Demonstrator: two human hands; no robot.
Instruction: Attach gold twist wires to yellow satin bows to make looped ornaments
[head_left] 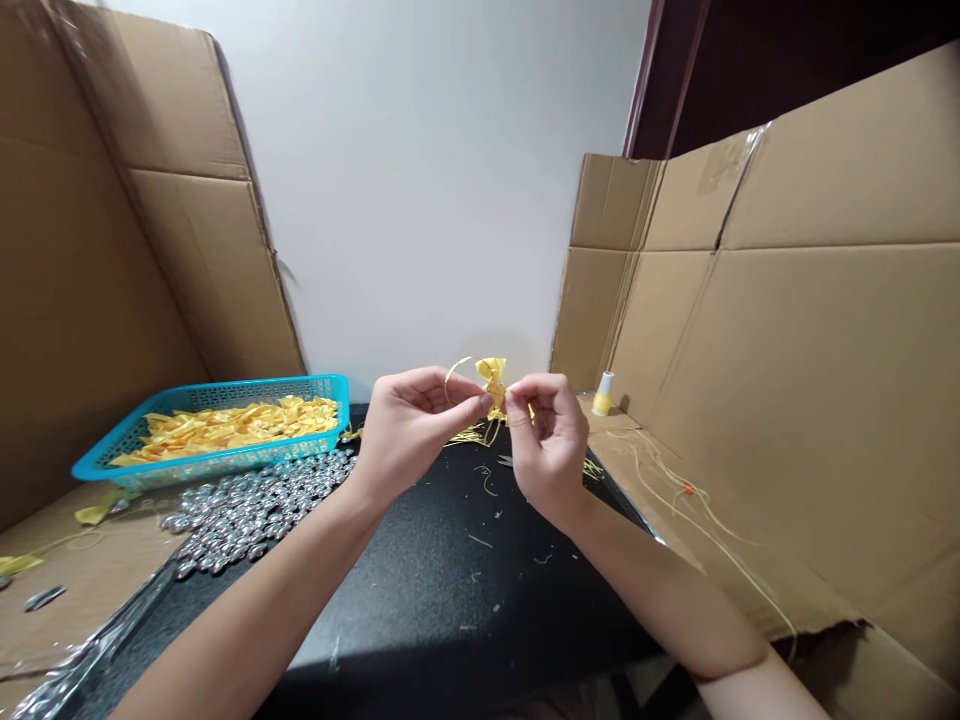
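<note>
Both hands meet in front of me above the black table, around a small yellow ribbon bow (491, 370). My left hand (416, 420) pinches the bow's left side between thumb and forefinger. A thin yellow cord (448, 378) curves up in a loop over that hand. My right hand (551, 430) has thumb and fingertips closed at the bow's right side, near its middle. Whether they grip the bow itself or a cord end is too small to tell. The lower part of the bow is partly hidden by the fingers.
A blue basket (341, 400) of yellow ribbon pieces stands at the left, with many shiny silver beads (255, 510) before it. Scissors (505, 461) and thread scraps lie on the black table (420, 600). A yellow thread spool (602, 395) stands right. Cardboard walls (810, 400) flank both sides.
</note>
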